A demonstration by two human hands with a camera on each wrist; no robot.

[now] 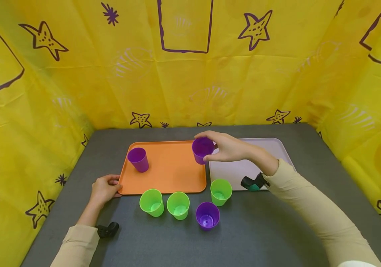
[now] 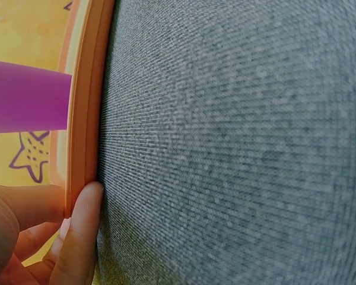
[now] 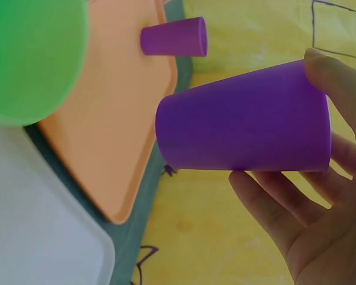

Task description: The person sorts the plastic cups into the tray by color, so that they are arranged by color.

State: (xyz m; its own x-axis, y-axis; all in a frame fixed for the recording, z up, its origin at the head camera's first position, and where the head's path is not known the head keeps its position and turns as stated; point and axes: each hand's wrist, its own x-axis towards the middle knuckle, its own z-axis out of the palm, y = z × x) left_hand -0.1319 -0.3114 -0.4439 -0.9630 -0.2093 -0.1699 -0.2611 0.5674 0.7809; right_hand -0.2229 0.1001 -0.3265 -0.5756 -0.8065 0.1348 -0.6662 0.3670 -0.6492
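Note:
My right hand (image 1: 228,147) grips a purple cup (image 1: 201,151) by its sides, over the gap between the orange tray and the pale tray; in the right wrist view the held cup (image 3: 243,122) lies between thumb and fingers. The orange tray (image 1: 174,178) has its left front corner pinched by my left hand (image 1: 103,190); the left wrist view shows fingers and thumb on the tray's rim (image 2: 86,107). Another purple cup (image 1: 139,160) stands upright on the orange tray's left part.
In front of the trays stand green cups (image 1: 152,203), (image 1: 178,206) and a purple cup (image 1: 208,216). A third green cup (image 1: 221,193) is by the pale tray (image 1: 244,168). Yellow patterned cloth (image 1: 184,89) surrounds the dark table (image 1: 137,244).

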